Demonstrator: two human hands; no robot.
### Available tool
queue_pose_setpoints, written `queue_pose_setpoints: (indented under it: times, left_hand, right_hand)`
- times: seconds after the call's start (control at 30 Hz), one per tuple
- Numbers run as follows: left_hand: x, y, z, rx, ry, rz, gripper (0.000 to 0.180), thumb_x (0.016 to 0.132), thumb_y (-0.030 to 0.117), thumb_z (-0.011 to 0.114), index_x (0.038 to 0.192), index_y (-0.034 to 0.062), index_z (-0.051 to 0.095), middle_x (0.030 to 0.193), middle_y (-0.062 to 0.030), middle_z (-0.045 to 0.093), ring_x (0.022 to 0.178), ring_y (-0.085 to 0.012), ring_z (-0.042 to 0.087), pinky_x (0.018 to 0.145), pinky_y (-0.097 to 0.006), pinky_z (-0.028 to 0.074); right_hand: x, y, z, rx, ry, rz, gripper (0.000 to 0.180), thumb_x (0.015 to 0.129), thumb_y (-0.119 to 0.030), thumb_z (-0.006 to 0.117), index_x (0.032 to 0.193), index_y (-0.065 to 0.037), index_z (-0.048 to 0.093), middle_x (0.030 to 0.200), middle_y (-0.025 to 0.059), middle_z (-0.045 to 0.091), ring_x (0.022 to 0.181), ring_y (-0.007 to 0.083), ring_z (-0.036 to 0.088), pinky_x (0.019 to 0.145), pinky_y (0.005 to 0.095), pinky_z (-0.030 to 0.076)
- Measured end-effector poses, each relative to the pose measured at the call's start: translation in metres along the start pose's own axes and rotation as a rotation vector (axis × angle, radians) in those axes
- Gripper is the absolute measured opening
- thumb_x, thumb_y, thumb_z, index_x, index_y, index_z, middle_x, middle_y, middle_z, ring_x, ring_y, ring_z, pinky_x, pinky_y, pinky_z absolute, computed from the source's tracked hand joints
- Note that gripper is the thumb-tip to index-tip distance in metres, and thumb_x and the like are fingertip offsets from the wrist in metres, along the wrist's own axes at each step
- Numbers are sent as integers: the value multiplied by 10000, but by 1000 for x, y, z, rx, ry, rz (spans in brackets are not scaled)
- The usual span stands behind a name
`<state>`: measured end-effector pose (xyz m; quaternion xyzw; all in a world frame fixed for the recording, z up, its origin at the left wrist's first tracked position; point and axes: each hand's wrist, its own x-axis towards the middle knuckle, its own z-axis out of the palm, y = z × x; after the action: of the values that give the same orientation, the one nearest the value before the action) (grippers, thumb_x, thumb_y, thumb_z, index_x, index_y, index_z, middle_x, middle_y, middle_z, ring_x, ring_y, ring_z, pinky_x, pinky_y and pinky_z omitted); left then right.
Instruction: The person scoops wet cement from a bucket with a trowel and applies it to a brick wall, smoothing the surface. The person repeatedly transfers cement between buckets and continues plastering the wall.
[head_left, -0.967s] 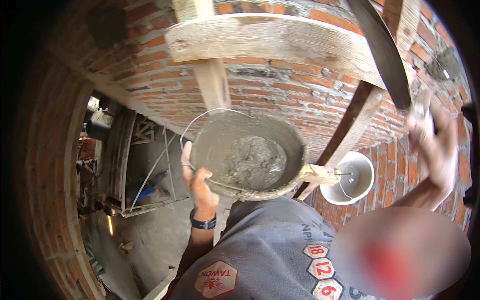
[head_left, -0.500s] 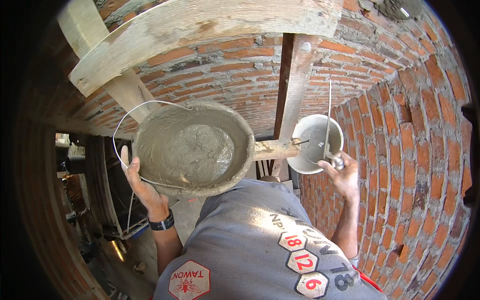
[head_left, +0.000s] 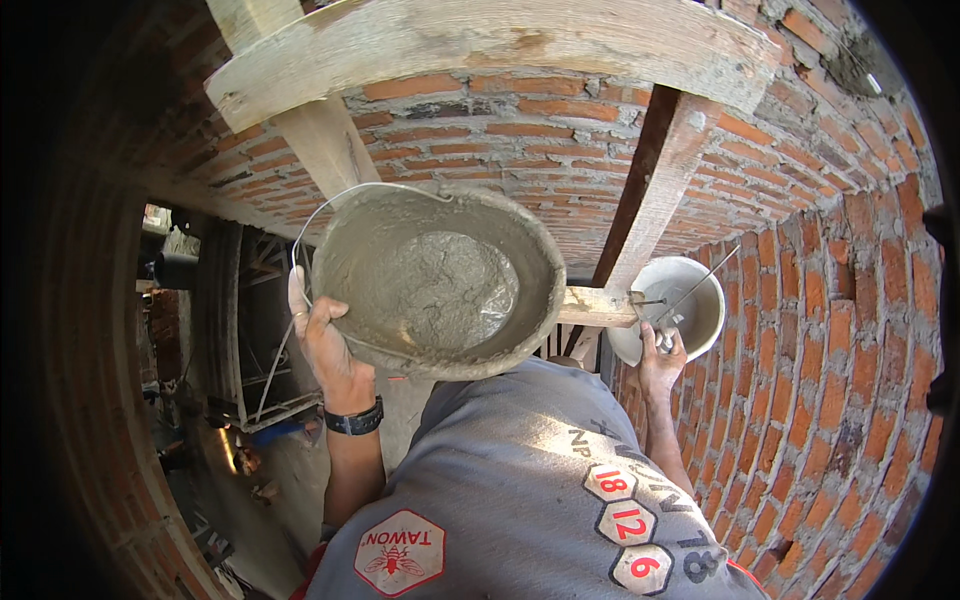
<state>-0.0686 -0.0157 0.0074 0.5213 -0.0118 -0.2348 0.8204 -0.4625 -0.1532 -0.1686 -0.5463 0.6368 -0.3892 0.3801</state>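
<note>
The crusted bucket (head_left: 540, 300) of wet mortar (head_left: 455, 285) sits before the grey shirt (head_left: 520, 470). On the bucket's left, the left hand (head_left: 333, 352) grips its rim; on its right, the right hand (head_left: 661, 364) clasps a thin-bladed tool (head_left: 700, 282) over a white pail (head_left: 712, 318). Beyond it stand 2 wooden posts (head_left: 322, 145).

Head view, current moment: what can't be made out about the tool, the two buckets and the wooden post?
All in the head view:
Handle of the thin metal-bladed trowel: mostly hidden by the bare right hand; the blade's face is turned edge-on.
Underside of the round, grey, mortar-coated bucket: hidden by its own walls.
Pale specks inside the round white bucket: too small to identify.
Top of the pale wooden post: cut off by the upper edge.
</note>
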Motion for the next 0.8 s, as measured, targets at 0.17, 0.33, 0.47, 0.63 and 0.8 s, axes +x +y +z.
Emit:
queue_pose_setpoints:
  times: [0.17, 0.33, 0.47, 0.63, 0.8]
  left_hand:
    - [-16, 1, 24, -140, 99, -35, 843, 725, -148, 475, 1514, 137, 387, 1329, -210, 572, 1156, -330, 618, 1000, -497, 550]
    - [-10, -10, 23, -223, 196, -123, 906, 750, -121, 463, 1583, 182, 278, 1399, -194, 533, 1238, -335, 586, 1070, -547, 498]
    - [11, -15, 5, -66, 114, -140, 764, 831, 24, 523, 1564, 104, 324, 1401, -157, 527, 1243, -306, 572, 1076, -483, 473]
    - [14, -19, -9, 26, -57, -41, 679, 939, 249, 612, 1549, 86, 364, 1439, -141, 491, 1298, -278, 525, 1098, -447, 441]
    - [11, -25, -8, 25, -76, 41, 714, 1005, 486, 537, 1563, 90, 335, 1512, -168, 443, 1383, -318, 462, 1136, -459, 412]
  right_hand:
    - [0, -11, 4, 69, 0, -25, 295, 933, -142, 790, 788, -53, 549, 747, -29, 520, 714, 75, 470, 670, 258, 436]
    - [3, -33, -6, 120, 39, -68, 313, 936, -114, 784, 766, -61, 527, 740, -19, 536, 734, 79, 497, 716, 260, 462]
    - [11, -57, -20, 22, 92, -88, 319, 920, -125, 804, 761, -53, 537, 763, 10, 613, 740, 98, 542, 749, 275, 482]
    - [14, -77, -38, -50, 84, -169, 252, 914, -149, 813, 792, -29, 628, 759, 31, 657, 735, 110, 597, 757, 312, 509]
    - [26, -78, -71, -27, 277, -171, 294, 908, -224, 825, 804, -29, 632, 779, 71, 710, 733, 144, 640, 719, 325, 518]
